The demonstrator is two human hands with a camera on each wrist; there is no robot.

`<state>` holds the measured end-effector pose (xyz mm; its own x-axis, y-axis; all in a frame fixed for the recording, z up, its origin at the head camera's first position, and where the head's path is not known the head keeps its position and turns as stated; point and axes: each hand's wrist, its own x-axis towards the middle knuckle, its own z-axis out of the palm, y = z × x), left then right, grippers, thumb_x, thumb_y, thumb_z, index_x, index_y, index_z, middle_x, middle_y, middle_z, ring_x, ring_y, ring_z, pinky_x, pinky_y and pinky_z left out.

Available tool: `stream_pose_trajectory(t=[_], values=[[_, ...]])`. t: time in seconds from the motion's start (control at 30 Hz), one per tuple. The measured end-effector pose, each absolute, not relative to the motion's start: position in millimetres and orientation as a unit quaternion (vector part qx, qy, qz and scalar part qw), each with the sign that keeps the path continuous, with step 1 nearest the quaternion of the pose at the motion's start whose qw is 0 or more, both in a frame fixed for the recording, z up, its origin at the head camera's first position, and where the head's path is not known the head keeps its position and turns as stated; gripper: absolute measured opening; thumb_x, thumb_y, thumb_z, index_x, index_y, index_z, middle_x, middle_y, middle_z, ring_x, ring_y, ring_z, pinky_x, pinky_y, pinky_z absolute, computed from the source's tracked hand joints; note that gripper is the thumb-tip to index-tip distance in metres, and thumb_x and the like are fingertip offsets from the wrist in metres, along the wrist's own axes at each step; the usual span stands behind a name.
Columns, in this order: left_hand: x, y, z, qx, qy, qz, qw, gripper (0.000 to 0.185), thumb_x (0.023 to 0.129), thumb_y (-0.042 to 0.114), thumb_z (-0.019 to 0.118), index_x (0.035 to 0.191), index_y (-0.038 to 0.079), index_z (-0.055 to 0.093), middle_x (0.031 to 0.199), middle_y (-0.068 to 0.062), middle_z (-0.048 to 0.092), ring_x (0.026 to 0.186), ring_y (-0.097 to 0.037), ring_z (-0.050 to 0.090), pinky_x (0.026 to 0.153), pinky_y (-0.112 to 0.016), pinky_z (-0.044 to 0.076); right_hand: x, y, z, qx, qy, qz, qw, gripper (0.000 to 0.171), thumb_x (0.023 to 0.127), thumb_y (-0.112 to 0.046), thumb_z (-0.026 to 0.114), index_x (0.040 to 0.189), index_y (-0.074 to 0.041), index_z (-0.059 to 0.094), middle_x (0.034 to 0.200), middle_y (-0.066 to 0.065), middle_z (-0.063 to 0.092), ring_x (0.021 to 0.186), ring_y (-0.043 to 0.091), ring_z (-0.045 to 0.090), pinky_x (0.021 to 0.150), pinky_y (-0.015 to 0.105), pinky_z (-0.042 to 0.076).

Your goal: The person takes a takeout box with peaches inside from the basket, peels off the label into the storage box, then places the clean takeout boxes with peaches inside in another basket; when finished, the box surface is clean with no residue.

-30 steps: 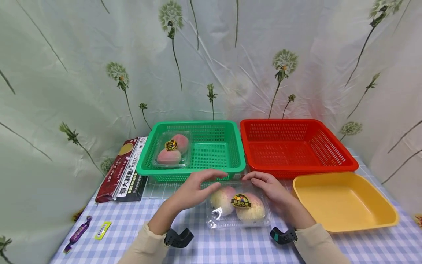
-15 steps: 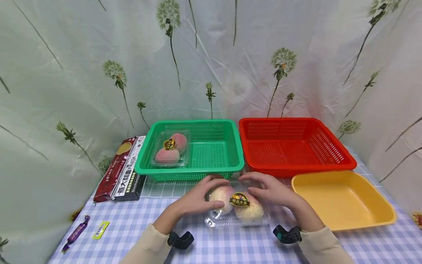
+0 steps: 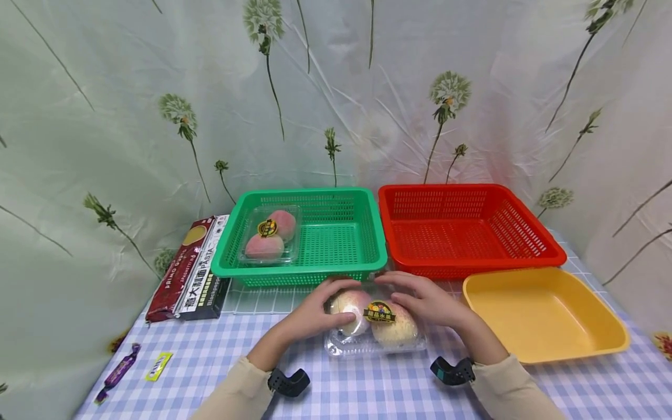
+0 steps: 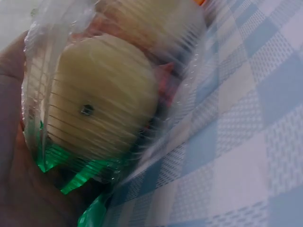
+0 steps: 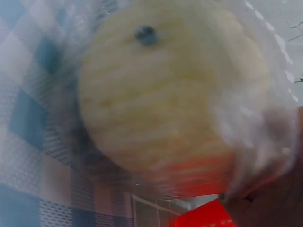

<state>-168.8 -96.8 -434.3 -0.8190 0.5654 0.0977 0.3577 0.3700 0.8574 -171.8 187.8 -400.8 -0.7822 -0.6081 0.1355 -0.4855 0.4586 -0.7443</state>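
Observation:
A clear plastic fruit box with two yellow-pink peaches inside is in front of the person in the head view. Its lid carries a black and gold sticker. The left hand grips the box's left end, thumb over the near side and fingers at the far edge. At the opposite end, the right hand holds on in the same way. Ribbed plastic and a peach fill the left wrist view, close to the hand. The right wrist view is blurred, with a peach behind the plastic.
Behind the hands stands a green basket containing another peach box. To its right are a red basket and a yellow tray. Pasta packets, a purple-wrapped candy and a yellow packet lie left.
Both hands have closed in on the ends of the peach box, the left thumb coming down its near side. The box has shifted slightly away from the person.

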Motion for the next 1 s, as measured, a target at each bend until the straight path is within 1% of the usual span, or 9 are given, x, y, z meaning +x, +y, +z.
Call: stream_pose_trajectory(t=[0.17,0.27,0.33,0.43,0.57,0.67,0.77,0.93,1.0], values=[[-169.2,-97.0,-435.9,0.284,0.812,0.5,0.097,0.057,0.089,0.029,0.074,0.143,0.03,0.053,0.146,-0.004,0.048,0.124,-0.026,0.052,0.094,-0.035,0.048,-169.7,178.8,-399.0,-0.316,0.87,-0.379,-0.014,0.036,0.094,-0.006,0.066,0.129,-0.014,0.067,0.132,0.003,0.067,0.126,0.026,0.061,0.102,0.044,0.051],[-169.9,-97.4,-436.7,0.286,0.81,0.503,0.098,0.057,0.09,0.029,0.074,0.143,0.03,0.053,0.146,-0.004,0.049,0.123,-0.025,0.053,0.093,-0.034,0.049,-167.2,175.3,-397.4,-0.316,0.865,-0.388,-0.027,0.034,0.093,-0.004,0.067,0.126,-0.013,0.069,0.127,0.002,0.07,0.121,0.025,0.064,0.1,0.046,0.052],[-170.1,-97.9,-436.8,0.286,0.81,0.502,0.1,0.056,0.09,0.03,0.073,0.143,0.03,0.053,0.146,-0.004,0.049,0.123,-0.025,0.053,0.094,-0.035,0.049,-165.9,174.3,-397.0,-0.32,0.856,-0.405,-0.018,0.032,0.093,-0.004,0.067,0.124,-0.014,0.07,0.127,0.002,0.071,0.122,0.025,0.064,0.102,0.046,0.051],[-171.6,-98.0,-437.4,0.291,0.811,0.498,0.099,0.056,0.091,0.029,0.073,0.143,0.03,0.053,0.146,-0.004,0.049,0.125,-0.025,0.052,0.096,-0.036,0.048,-165.1,174.5,-396.2,-0.335,0.839,-0.43,0.008,0.03,0.096,-0.009,0.065,0.125,-0.015,0.07,0.131,0.002,0.069,0.129,0.029,0.059,0.107,0.052,0.046],[-173.2,-98.5,-437.4,0.297,0.809,0.497,0.101,0.056,0.091,0.028,0.072,0.143,0.03,0.053,0.146,-0.004,0.048,0.124,-0.024,0.052,0.096,-0.036,0.047,-164.1,175.4,-392.7,-0.36,0.823,-0.435,0.063,0.034,0.095,-0.019,0.067,0.129,-0.019,0.067,0.137,-0.002,0.064,0.14,0.029,0.048,0.116,0.061,0.03],[-173.7,-98.7,-438.1,0.297,0.809,0.495,0.106,0.056,0.092,0.028,0.072,0.144,0.03,0.052,0.146,-0.005,0.048,0.123,-0.024,0.051,0.095,-0.036,0.048,-163.4,175.8,-391.5,-0.373,0.82,-0.424,0.092,0.038,0.094,-0.022,0.069,0.131,-0.021,0.066,0.142,-0.003,0.061,0.144,0.029,0.042,0.117,0.064,0.023],[-174.5,-98.7,-439.6,0.299,0.809,0.494,0.107,0.055,0.092,0.029,0.071,0.144,0.03,0.051,0.146,-0.005,0.047,0.122,-0.023,0.051,0.094,-0.035,0.047,-163.3,175.7,-391.4,-0.382,0.823,-0.409,0.094,0.039,0.092,-0.024,0.072,0.13,-0.021,0.067,0.145,-0.002,0.058,0.145,0.029,0.04,0.117,0.059,0.03],[-174.0,-98.5,-439.8,0.298,0.807,0.497,0.113,0.054,0.093,0.03,0.07,0.144,0.031,0.051,0.146,-0.004,0.046,0.121,-0.022,0.051,0.094,-0.035,0.048,-163.2,174.8,-391.4,-0.39,0.82,-0.41,0.087,0.036,0.091,-0.025,0.074,0.126,-0.02,0.069,0.145,0.001,0.058,0.14,0.026,0.045,0.114,0.033,0.041],[-173.8,-98.5,-439.4,0.298,0.806,0.498,0.116,0.054,0.093,0.03,0.07,0.144,0.031,0.051,0.146,-0.004,0.046,0.12,-0.022,0.052,0.093,-0.035,0.048,-163.2,174.2,-392.1,-0.389,0.818,-0.416,0.083,0.034,0.091,-0.025,0.074,0.124,-0.02,0.07,0.143,0.002,0.059,0.139,0.026,0.046,0.111,0.027,0.042]])
